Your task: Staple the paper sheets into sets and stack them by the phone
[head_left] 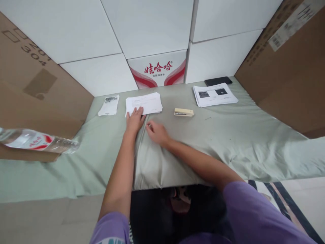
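- Left hand flat, fingers spread, fingertips on near edge of paper stack.
- Stack lies far-centre on green cloth, long axis left-right.
- Right hand just beside, fingers curled together on cloth, holding nothing visible.
- Stapler right of stack, apart.

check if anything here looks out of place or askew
The water bottle lies on its side at the far left, sticking out past a cardboard box. The green cloth is rumpled into folds by the hands. The paper stacks and stapler sit tidy.
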Action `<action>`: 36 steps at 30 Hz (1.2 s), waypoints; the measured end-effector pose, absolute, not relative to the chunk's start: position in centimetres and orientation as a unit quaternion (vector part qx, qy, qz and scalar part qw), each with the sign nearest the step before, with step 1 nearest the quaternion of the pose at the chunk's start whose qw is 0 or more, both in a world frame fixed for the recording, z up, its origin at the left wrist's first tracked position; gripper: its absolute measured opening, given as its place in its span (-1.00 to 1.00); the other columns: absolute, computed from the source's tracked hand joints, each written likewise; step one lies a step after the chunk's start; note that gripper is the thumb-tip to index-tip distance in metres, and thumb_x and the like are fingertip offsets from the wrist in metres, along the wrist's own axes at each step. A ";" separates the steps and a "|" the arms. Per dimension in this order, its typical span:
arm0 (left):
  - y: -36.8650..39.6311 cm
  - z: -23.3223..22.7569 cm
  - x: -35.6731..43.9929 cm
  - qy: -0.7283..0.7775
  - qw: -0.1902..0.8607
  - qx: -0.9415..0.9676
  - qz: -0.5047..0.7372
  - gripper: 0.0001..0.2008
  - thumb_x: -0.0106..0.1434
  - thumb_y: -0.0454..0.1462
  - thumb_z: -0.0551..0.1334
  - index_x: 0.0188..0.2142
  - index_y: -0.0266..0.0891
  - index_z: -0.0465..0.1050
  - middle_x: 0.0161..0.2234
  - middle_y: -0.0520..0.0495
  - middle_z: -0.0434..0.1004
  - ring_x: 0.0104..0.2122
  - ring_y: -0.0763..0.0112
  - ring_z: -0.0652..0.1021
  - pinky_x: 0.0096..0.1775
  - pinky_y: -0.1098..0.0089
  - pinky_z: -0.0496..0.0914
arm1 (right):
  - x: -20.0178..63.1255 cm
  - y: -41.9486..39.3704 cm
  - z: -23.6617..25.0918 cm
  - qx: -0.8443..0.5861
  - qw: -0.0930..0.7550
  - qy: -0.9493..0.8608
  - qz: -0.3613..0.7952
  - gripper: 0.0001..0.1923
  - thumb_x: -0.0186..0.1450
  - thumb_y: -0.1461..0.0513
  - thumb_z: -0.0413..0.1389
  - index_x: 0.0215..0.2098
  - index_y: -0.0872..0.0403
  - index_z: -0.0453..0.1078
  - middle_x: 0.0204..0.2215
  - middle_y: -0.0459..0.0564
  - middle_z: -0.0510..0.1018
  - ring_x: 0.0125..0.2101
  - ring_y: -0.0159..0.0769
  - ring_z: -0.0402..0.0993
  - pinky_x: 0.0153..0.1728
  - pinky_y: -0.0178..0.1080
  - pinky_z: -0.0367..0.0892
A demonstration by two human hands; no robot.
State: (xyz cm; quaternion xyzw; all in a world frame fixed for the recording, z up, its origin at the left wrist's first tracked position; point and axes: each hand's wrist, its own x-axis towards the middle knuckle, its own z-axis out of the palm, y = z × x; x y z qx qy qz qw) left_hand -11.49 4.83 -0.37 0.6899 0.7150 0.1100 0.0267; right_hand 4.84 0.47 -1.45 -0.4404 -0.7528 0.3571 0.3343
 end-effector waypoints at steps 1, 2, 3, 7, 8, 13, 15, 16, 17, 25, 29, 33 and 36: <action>4.9 -0.4 -11.5 0.717 0.027 0.687 0.116 -0.46 0.47 -0.16 0.00 0.41 -0.11 0.20 0.42 -0.17 0.17 0.44 0.15 0.14 0.37 -0.07 -0.03 | 5.0 1.0 -1.5 -0.445 0.354 -0.723 0.392 -0.77 0.45 0.07 -0.07 -0.20 -0.03 0.36 -0.51 -0.12 0.42 -0.46 -0.28 0.35 -0.40 -0.27 0.15; 4.9 -0.4 -11.5 0.718 0.027 0.684 0.122 -0.49 0.48 -0.17 0.00 0.37 -0.11 0.26 0.40 -0.16 0.22 0.42 0.16 0.19 0.36 -0.03 0.01 | 5.2 1.5 -1.6 -0.446 0.374 -0.693 0.425 -0.79 0.44 0.08 -0.07 -0.24 -0.03 0.33 -0.54 -0.15 0.37 -0.48 -0.30 0.32 -0.42 -0.29 0.14; 4.8 -0.4 -11.5 0.719 0.027 0.682 0.129 -0.52 0.48 -0.18 -0.01 0.34 -0.10 0.32 0.38 -0.15 0.27 0.40 0.18 0.23 0.35 0.01 0.06 | 5.2 1.9 -1.6 -0.443 0.392 -0.667 0.453 -0.80 0.43 0.09 -0.06 -0.27 -0.03 0.31 -0.56 -0.17 0.33 -0.50 -0.32 0.29 -0.44 -0.30 0.12; 4.5 -0.3 -11.5 0.724 0.018 0.672 0.156 -0.57 0.50 -0.19 -0.01 0.24 -0.11 0.44 0.29 -0.15 0.43 0.31 0.18 0.38 0.25 0.16 0.20 | 5.2 2.6 -1.6 -0.426 0.443 -0.594 0.518 -0.83 0.39 0.10 -0.02 -0.32 -0.02 0.27 -0.58 -0.20 0.24 -0.52 -0.36 0.21 -0.48 -0.33 0.11; 4.5 -0.3 -11.6 0.726 0.013 0.668 0.163 -0.57 0.50 -0.19 -0.01 0.23 -0.11 0.45 0.26 -0.17 0.46 0.27 0.17 0.43 0.21 0.19 0.23 | 5.2 2.7 -1.6 -0.425 0.457 -0.577 0.527 -0.82 0.38 0.10 -0.01 -0.34 -0.01 0.27 -0.58 -0.20 0.22 -0.52 -0.37 0.19 -0.48 -0.33 0.11; 4.8 -0.6 -12.7 0.739 -0.012 0.645 0.194 -0.57 0.50 -0.14 -0.03 0.16 -0.09 0.52 0.03 -0.21 0.64 0.00 0.13 0.59 -0.05 0.29 0.33 | 5.3 3.4 -1.2 -0.433 0.487 -0.474 0.591 -0.81 0.33 0.07 0.02 -0.35 -0.02 0.22 -0.58 -0.22 0.16 -0.59 -0.41 0.09 -0.57 -0.35 0.06; 4.8 -0.8 -13.1 0.750 -0.016 0.630 0.201 -0.56 0.50 -0.10 -0.04 0.13 -0.08 0.54 -0.07 -0.22 0.67 -0.10 0.12 0.60 -0.15 0.31 0.32 | 5.4 4.0 -1.0 -0.436 0.480 -0.423 0.633 -0.81 0.31 0.06 0.05 -0.35 -0.02 0.22 -0.60 -0.25 0.18 -0.64 -0.44 0.04 -0.62 -0.35 0.01; 4.8 -0.8 -13.3 0.754 -0.022 0.623 0.206 -0.56 0.50 -0.09 -0.05 0.12 -0.08 0.54 -0.12 -0.22 0.67 -0.14 0.12 0.60 -0.17 0.31 0.32 | 5.5 4.2 -0.8 -0.436 0.475 -0.400 0.652 -0.81 0.30 0.06 0.07 -0.34 -0.02 0.21 -0.60 -0.25 0.21 -0.66 -0.45 0.04 -0.65 -0.36 -0.01; 4.8 -0.9 -13.4 0.756 -0.030 0.618 0.212 -0.55 0.51 -0.09 -0.05 0.11 -0.09 0.54 -0.16 -0.23 0.67 -0.17 0.12 0.60 -0.18 0.31 0.31 | 5.6 4.5 -0.7 -0.434 0.470 -0.379 0.668 -0.81 0.29 0.06 0.08 -0.33 -0.02 0.22 -0.58 -0.24 0.27 -0.67 -0.47 0.05 -0.66 -0.36 -0.02; 3.7 0.3 -13.0 0.612 -0.133 0.708 0.328 -0.56 0.52 -0.18 -0.08 0.09 -0.22 0.53 0.02 -0.27 0.64 0.07 0.20 0.57 0.12 0.22 0.32 | 10.1 8.2 3.2 -0.353 0.388 -0.304 0.795 -0.43 0.36 -0.22 -0.03 -0.09 0.09 0.35 -0.16 0.20 0.62 -0.33 -0.17 0.59 -0.49 -0.22 0.46; 3.0 0.6 -11.2 0.493 -0.125 0.805 0.304 -0.63 0.52 -0.23 -0.01 0.07 -0.12 0.55 0.02 -0.14 0.66 0.13 0.25 0.55 0.16 0.14 0.34 | 13.2 10.2 4.8 -0.385 0.364 -0.349 0.773 -0.61 0.36 0.01 0.12 -0.04 0.12 0.40 -0.27 0.17 0.64 -0.29 -0.11 0.62 -0.32 -0.06 0.57; 2.9 0.3 -10.0 0.496 -0.116 0.810 0.292 -0.69 0.49 -0.15 0.08 0.03 -0.06 0.57 0.01 -0.07 0.67 0.15 0.23 0.54 0.17 0.13 0.35 | 14.0 11.1 4.5 -0.468 0.412 -0.407 0.667 -0.76 0.19 0.39 0.11 -0.16 0.11 0.45 -0.39 0.02 0.61 -0.34 -0.20 0.58 -0.28 -0.07 0.58; 3.3 -0.4 -10.4 0.572 -0.111 0.757 0.297 -0.61 0.41 -0.03 0.19 0.12 -0.10 0.53 0.14 -0.14 0.59 0.21 0.13 0.49 0.21 0.09 0.31 | 14.1 11.7 4.3 -0.470 0.501 -0.406 0.603 -0.76 0.16 0.40 0.08 -0.22 0.09 0.44 -0.42 -0.06 0.58 -0.32 -0.24 0.57 -0.23 -0.07 0.58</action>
